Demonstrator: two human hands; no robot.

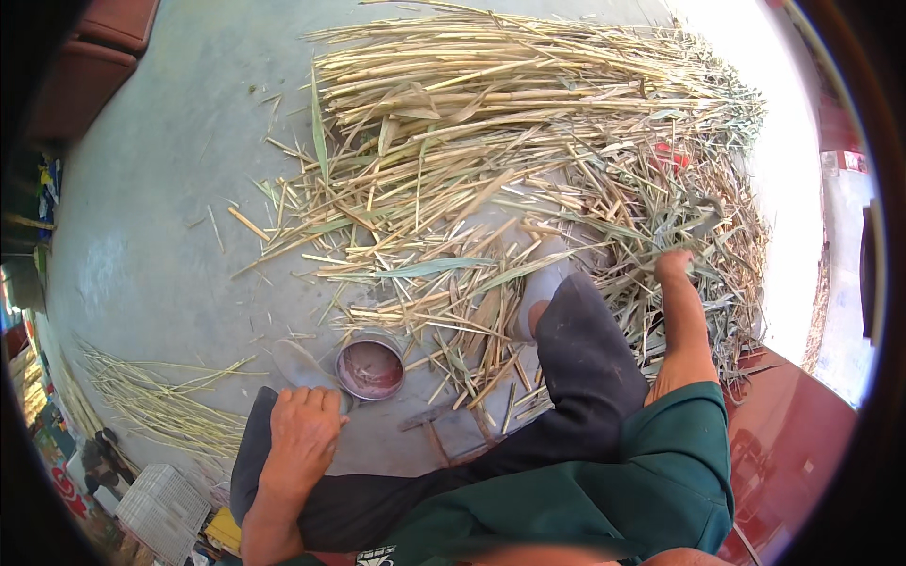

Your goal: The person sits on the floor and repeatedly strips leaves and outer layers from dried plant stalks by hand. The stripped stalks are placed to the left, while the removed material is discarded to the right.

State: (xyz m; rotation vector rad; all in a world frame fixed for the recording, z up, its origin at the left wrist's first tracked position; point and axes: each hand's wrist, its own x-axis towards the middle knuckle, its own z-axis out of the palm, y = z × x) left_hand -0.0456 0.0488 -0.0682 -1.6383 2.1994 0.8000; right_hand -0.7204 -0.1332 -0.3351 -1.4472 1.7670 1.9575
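Plainly, the floor (179, 255) carries everything here, with a brown padded seat (99, 57) at its far left corner and a white wire-like basket (165, 505) toward its near left corner. Just in from that corner, a thin spread of slim, bare-looking stems (175, 401) lies apart from the rest. The left hand (304, 436) rests by the left knee (250, 424), palm down with its fingers loosely curled; whether anything sits under them I cannot tell. Just beyond its fingertips stands a round tub (373, 366), reddish inside, and farther right, nearer the body, is a low wooden frame (451, 432). Past the tub, loose cut pieces (462, 311) litter the floor up to the big heap of long stalks (500, 90), which runs along the far edge toward the white wall (797, 217). The right hand (674, 266) reaches into the leafy tangle (698, 292) near the floor's right edge, fingers bent inward; the leaves hide whether it grips a stalk. Judging by how things lie, only the small spread at left looks set apart, while most stalks, many still leafy, seem left to handle.
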